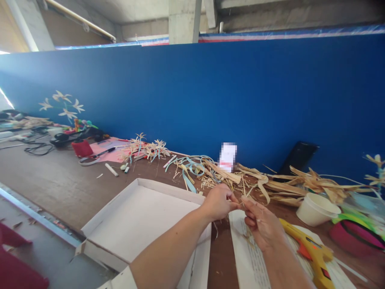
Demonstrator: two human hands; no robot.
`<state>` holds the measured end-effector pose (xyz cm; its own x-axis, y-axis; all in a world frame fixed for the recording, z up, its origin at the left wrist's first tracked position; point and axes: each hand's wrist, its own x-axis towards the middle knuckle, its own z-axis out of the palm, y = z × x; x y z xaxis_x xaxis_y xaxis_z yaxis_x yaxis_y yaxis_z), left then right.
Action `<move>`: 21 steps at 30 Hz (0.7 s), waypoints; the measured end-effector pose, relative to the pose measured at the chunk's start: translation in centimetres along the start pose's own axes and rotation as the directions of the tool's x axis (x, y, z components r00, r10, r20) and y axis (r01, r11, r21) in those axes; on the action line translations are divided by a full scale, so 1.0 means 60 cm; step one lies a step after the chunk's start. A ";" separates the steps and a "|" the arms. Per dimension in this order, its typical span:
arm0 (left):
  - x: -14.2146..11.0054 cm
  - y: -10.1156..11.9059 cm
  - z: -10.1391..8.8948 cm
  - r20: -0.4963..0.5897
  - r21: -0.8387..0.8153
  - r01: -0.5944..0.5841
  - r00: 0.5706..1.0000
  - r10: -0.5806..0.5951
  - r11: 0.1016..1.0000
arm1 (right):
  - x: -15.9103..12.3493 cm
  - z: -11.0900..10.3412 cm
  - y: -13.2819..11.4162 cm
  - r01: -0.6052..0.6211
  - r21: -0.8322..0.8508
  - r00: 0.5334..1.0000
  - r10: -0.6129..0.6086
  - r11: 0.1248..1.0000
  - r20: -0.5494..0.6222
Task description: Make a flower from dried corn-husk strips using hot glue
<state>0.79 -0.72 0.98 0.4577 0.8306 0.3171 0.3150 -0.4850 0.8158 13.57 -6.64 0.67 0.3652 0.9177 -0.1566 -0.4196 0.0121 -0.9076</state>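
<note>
My left hand point(220, 202) and my right hand point(262, 222) meet at the table's middle, fingertips nearly touching. Both are closed in a pinch on a thin straw-coloured strip of dried husk point(243, 188), part of which stands up above the fingers. More pale fibres point(249, 237) hang under my right hand, over a printed sheet point(245, 251). Just beyond the hands lies a heap of dried husk strips point(210, 172) with light blue ribbon point(192, 166) among it. The fingers partly hide the strip's lower end.
A white box lid point(144, 220) sits under my left forearm. To the right are a yellow glue gun point(314, 253), a white cup point(318, 209) and a pink pouch point(355, 237). Husk flowers point(147, 147) lie farther left; a blue partition point(192, 96) stands behind.
</note>
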 end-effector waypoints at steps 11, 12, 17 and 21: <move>-0.006 0.006 0.000 0.223 -0.300 0.328 0.937 -0.269 0.896 | -0.001 0.001 0.000 -0.055 0.097 0.998 0.051 0.994 0.042; -0.006 0.008 0.001 0.263 -0.342 0.360 0.923 -0.279 0.868 | -0.001 0.000 -0.001 -0.043 0.102 0.998 0.040 0.994 0.038; -0.006 0.017 0.001 0.345 -0.500 0.422 0.898 -0.272 0.756 | 0.001 -0.004 -0.009 0.010 0.134 1.000 -0.013 0.991 0.023; -0.007 0.025 -0.006 0.324 -0.509 0.409 0.906 -0.271 0.758 | 0.000 -0.003 -0.008 0.011 0.166 1.000 -0.013 0.986 0.011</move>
<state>0.77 -1.70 2.21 0.5991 0.7955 -0.0907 0.0028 0.1112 0.9938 13.94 -6.70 1.04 0.3616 0.9218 -0.1400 -0.5473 0.0883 -0.8323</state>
